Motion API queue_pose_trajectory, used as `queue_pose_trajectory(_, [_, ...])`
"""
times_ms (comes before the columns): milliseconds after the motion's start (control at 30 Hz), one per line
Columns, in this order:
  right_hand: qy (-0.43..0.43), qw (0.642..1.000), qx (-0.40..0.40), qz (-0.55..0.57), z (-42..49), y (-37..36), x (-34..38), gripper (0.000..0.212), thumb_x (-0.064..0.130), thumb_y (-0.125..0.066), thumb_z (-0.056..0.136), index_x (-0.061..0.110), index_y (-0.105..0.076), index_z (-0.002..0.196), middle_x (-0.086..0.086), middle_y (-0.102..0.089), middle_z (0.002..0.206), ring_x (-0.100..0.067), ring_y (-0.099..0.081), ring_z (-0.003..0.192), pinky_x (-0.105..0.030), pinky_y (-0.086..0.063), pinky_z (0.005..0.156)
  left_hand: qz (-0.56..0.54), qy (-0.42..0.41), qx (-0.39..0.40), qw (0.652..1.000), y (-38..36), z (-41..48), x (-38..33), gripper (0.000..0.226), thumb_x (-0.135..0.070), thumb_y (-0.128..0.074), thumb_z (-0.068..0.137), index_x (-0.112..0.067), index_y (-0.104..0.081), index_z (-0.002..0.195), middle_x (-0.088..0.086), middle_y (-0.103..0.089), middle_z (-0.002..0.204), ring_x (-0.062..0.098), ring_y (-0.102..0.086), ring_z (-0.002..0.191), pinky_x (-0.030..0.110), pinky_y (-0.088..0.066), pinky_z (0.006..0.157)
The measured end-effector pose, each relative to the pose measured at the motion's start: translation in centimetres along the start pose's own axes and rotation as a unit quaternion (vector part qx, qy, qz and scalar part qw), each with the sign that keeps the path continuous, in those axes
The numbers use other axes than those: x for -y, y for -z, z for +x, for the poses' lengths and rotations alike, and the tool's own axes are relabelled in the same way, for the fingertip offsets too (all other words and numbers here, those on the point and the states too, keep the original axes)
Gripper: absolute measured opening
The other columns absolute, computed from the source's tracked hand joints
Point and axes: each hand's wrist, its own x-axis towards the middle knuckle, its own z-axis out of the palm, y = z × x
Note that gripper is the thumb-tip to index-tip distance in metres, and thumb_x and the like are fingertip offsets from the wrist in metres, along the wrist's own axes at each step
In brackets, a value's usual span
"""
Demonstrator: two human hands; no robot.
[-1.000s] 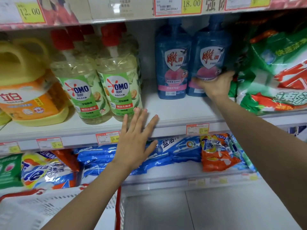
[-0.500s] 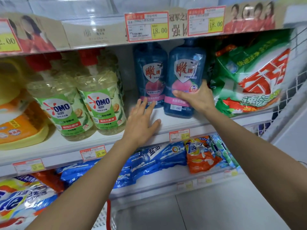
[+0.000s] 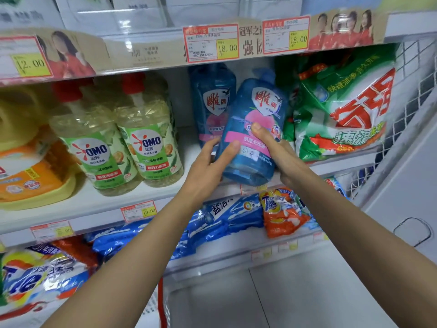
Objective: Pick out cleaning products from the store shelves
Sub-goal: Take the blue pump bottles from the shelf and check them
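A blue detergent bottle [image 3: 250,162] with a pink label hangs tilted over the front edge of the middle shelf [image 3: 89,204]. My right hand [image 3: 279,150] grips its right side, thumb across the label. My left hand [image 3: 208,169] holds its lower left side, thumb on the front. A second blue bottle [image 3: 210,102] of the same kind stands upright behind it on the shelf.
Two clear OMO bottles [image 3: 149,143] with red caps and a yellow jug [image 3: 28,162] stand to the left. A green and white powder bag [image 3: 343,107] lies right of the bottle. Blue and orange detergent bags [image 3: 281,211] fill the lower shelf. A red-rimmed basket [image 3: 160,304] sits below.
My right hand has pulled the blue bottle forward off the shelf and tilted it. My left hand has moved from the shelf edge onto the bottle's left side.
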Motion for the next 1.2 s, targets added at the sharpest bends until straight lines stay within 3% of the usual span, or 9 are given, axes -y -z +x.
queue_pose_trajectory(200, [-0.038,0.999,0.008,0.038,-6.7,-2.1,-1.7,0.067,0.081,-0.034,0.07,0.037,-0.066,0.11,0.012,-0.076,0.104,-0.004,-0.072,0.091,-0.022,-0.059,0.066,-0.097,0.034,0.037,0.994,1.9,-6.1,2.2,0.052,-0.044,-0.074,0.075,-0.031,-0.056,0.122,0.003,-0.075,0.098,0.02,-0.073,0.088,0.038,-0.059,0.075])
queue_pose_trajectory(300, [-0.055,0.975,-0.005,0.217,-9.5,-4.3,-3.6,0.063,0.069,-0.043,0.081,0.025,-0.074,0.112,-0.006,-0.072,0.118,-0.02,-0.071,0.104,-0.035,-0.06,0.08,-0.087,0.019,0.063,0.994,2.4,-9.6,3.9,0.055,-0.044,-0.076,0.07,-0.032,-0.057,0.12,0.001,-0.075,0.097,0.016,-0.071,0.088,0.033,-0.058,0.074])
queue_pose_trajectory(400, [-0.06,0.945,-0.042,0.319,-12.5,-6.3,-5.1,0.051,0.059,-0.05,0.086,0.021,-0.079,0.102,-0.011,-0.075,0.109,-0.026,-0.073,0.095,-0.035,-0.06,0.072,-0.012,0.03,0.087,0.996,3.1,-11.9,4.7,0.066,-0.061,-0.069,0.065,-0.033,-0.056,0.123,-0.005,-0.071,0.108,0.015,-0.068,0.098,0.045,-0.055,0.09])
queue_pose_trajectory(633, [-0.054,0.963,-0.157,0.21,-15.8,-8.3,-5.7,0.056,0.043,-0.066,0.087,0.011,-0.056,0.132,-0.017,-0.069,0.12,-0.034,-0.069,0.106,-0.05,-0.056,0.092,0.271,-0.017,0.038,0.962,0.9,-16.0,5.3,0.109,-0.082,-0.069,0.044,-0.034,-0.035,0.136,-0.015,-0.048,0.116,0.006,-0.051,0.107,0.028,-0.048,0.089])
queue_pose_trajectory(767, [-0.033,0.984,-0.123,0.123,-17.1,-7.5,-5.2,0.071,0.061,-0.066,0.081,0.012,-0.048,0.128,-0.009,-0.067,0.118,-0.025,-0.069,0.103,-0.046,-0.056,0.09,0.055,0.045,0.056,0.996,1.6,-16.4,6.5,0.082,-0.059,-0.08,0.048,-0.035,-0.052,0.121,-0.015,-0.066,0.108,0.008,-0.065,0.099,0.031,-0.056,0.085])
queue_pose_trajectory(867, [-0.011,0.992,-0.081,0.096,-17.2,-6.4,-5.1,0.059,0.066,-0.049,0.089,0.016,-0.06,0.118,-0.003,-0.069,0.105,-0.015,-0.064,0.098,-0.04,-0.055,0.088,-0.137,0.079,0.117,0.98,2.9,-16.2,6.8,0.068,-0.051,-0.076,0.052,-0.024,-0.062,0.113,-0.005,-0.072,0.105,0.013,-0.069,0.094,0.022,-0.054,0.073])
queue_pose_trajectory(933, [-0.056,0.988,-0.018,0.143,-17.4,-6.3,-5.4,0.07,0.071,-0.038,0.086,0.019,-0.058,0.13,-0.003,-0.07,0.122,-0.017,-0.064,0.115,-0.043,-0.054,0.096,-0.18,0.08,0.184,0.963,3.0,-16.6,6.9,0.057,-0.049,-0.072,0.061,-0.02,-0.068,0.111,0.002,-0.073,0.108,0.018,-0.07,0.097,0.023,-0.054,0.075])
queue_pose_trajectory(1067, [-0.097,0.962,-0.014,0.255,-17.9,-6.7,-5.5,0.076,0.07,-0.055,0.075,0.017,-0.059,0.13,-0.011,-0.07,0.122,-0.027,-0.068,0.11,-0.04,-0.059,0.083,-0.092,0.074,0.22,0.968,3.8,-16.8,6.3,0.041,-0.059,-0.062,0.071,-0.037,-0.072,0.104,-0.006,-0.073,0.111,0.012,-0.068,0.104,0.027,-0.052,0.086])
queue_pose_trajectory(1200, [-0.062,0.975,-0.131,0.171,-17.5,-6.8,-5.6,0.076,0.054,-0.077,0.062,0.013,-0.057,0.124,-0.013,-0.072,0.113,-0.033,-0.071,0.101,-0.052,-0.058,0.086,0.052,0.03,0.12,0.991,2.7,-16.8,5.6,0.062,-0.076,-0.064,0.06,-0.044,-0.058,0.112,-0.019,-0.067,0.106,0.004,-0.066,0.099,0.026,-0.055,0.083])
